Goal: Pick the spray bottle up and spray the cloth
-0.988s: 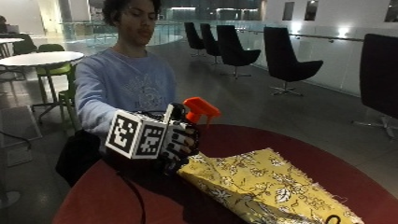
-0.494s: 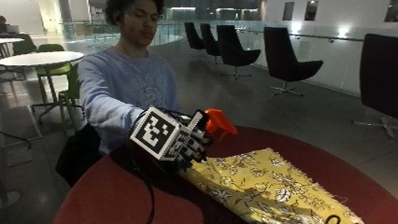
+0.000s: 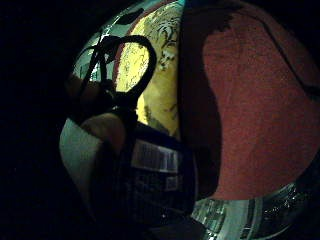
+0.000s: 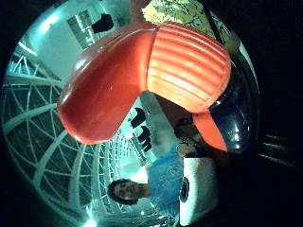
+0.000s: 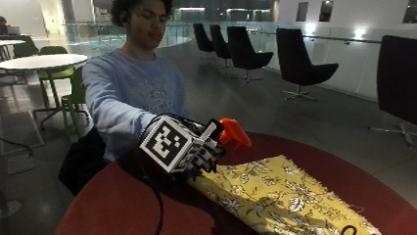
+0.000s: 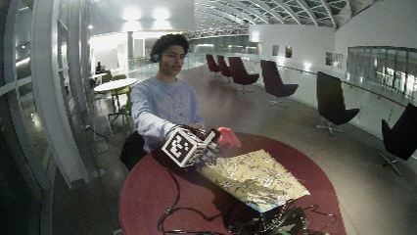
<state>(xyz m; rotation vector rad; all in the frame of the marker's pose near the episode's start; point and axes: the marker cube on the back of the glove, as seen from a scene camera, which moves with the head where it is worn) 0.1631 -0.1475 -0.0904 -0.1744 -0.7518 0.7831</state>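
At a round red table [image 5: 117,205], we see a seated person in a light blue sweatshirt [image 5: 130,93] reach forward with the gloved right hand [image 5: 198,152], its fingers curled round the spray bottle [image 5: 232,133] and holding it up off the table, just above the near end of the yellow patterned cloth [image 5: 280,193]. We can make out only the bottle's orange spray head past the glove, its nozzle pointing out over the cloth; in the thumb-side palm view that orange head [image 4: 142,75] fills much of the picture, and in the little-finger-side view the bottle's dark labelled body [image 3: 155,175] lies close against the palm, with cloth [image 3: 160,85] and table [image 3: 260,115] beyond. The cloth lies flat, spread away from the hand across the table. Beyond the cloth, dark chairs [image 5: 300,63] line the hall.
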